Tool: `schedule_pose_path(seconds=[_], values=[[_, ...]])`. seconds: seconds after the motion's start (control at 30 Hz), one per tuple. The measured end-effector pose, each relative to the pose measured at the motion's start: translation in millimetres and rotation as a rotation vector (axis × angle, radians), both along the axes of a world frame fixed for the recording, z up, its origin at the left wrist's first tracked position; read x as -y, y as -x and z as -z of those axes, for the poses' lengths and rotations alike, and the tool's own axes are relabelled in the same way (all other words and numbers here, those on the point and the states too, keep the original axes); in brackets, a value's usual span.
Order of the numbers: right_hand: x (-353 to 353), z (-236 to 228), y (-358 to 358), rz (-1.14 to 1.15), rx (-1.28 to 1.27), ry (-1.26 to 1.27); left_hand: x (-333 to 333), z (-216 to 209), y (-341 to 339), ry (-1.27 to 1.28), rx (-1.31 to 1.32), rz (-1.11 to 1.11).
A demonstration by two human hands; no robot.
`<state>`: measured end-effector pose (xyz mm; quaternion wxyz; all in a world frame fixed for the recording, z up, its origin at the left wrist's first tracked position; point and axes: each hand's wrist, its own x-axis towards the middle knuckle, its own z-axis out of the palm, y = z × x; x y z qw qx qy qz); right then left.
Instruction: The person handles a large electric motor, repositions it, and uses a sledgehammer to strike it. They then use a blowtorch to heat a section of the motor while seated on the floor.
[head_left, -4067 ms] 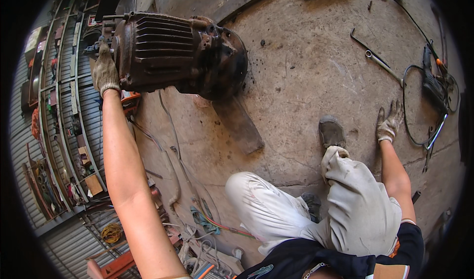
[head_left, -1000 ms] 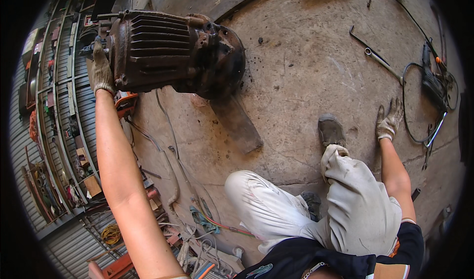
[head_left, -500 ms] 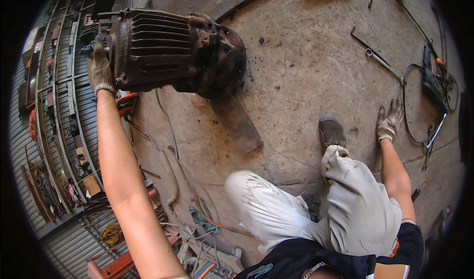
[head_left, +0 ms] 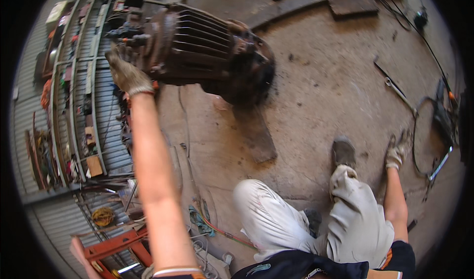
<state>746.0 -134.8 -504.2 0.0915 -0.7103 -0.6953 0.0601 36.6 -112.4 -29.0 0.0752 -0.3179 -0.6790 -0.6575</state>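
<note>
A heavy, dark brown ribbed metal housing (head_left: 200,47), like a gearbox casing, lies on its side at upper left. Its rounded right end rests over a flat dark slab (head_left: 256,136). My left hand (head_left: 127,74), in a knitted work glove, is at the housing's left end, beside the protruding shaft and fittings (head_left: 129,35). Its fingers look extended up and leftward, slightly blurred; whether they touch the metal is unclear. My right hand (head_left: 397,151), gloved too, lies on the concrete floor with fingers spread, right of my shoe. It holds nothing.
Near my right hand are a long-handled wrench (head_left: 400,92), a black power tool (head_left: 444,118) and its looping cable. Cluttered racks (head_left: 81,91) line the left. Hoses (head_left: 224,233) trail along the floor past a red metal frame (head_left: 116,247). A flat block (head_left: 353,5) lies at the back.
The whole view has shifted, so most things appear farther right. My left hand has tilted, its fingers now angling away from the housing's end. My right hand stays on the floor.
</note>
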Motion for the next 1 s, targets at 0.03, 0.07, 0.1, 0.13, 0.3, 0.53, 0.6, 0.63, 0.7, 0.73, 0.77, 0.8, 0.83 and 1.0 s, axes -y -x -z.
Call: schedule_pose_path(seconds=[0.03,0.07,0.1,0.13,0.3,0.53,0.6,0.63,0.7,0.73,0.77,0.8,0.83,1.0], values=[[0,4,-3,-0.046,0.02,-0.072,14,-4,-21,-0.048,0.012,0.017],[-2,7,-4,-0.035,0.012,-0.088,30,-6,-45,-0.096,0.011,0.071],[-5,8,-4,-0.057,0.003,-0.159,49,0,-73,-0.128,0.097,0.152],[-9,5,-2,-0.122,-0.006,-0.301,68,10,-104,-0.146,0.142,0.303],[-34,-75,73,0.071,-0.73,0.188,98,67,-202,-0.214,1.004,0.561],[-34,-246,262,-0.541,-1.45,0.551,95,121,-270,0.017,1.316,0.493],[-37,-260,287,-0.613,-1.44,0.536,96,129,-281,0.015,1.355,0.524],[-37,-263,292,-0.642,-1.43,0.563,96,132,-286,0.006,1.384,0.508],[-37,-260,294,-0.711,-1.394,0.653,95,136,-292,-0.007,1.416,0.509],[-37,-256,294,-0.691,-1.312,0.765,94,137,-295,-0.009,1.421,0.527],[-35,-252,294,-0.7,-1.39,0.73,93,138,-295,0.0,1.443,0.517],[-34,-248,295,-0.666,-1.407,0.742,92,139,-295,-0.012,1.446,0.54],[-32,-244,295,-0.63,-1.424,0.754,91,139,-295,-0.013,1.468,0.535],[-25,-229,294,-0.554,-1.333,0.652,93,148,-290,0.04,1.567,0.485]])
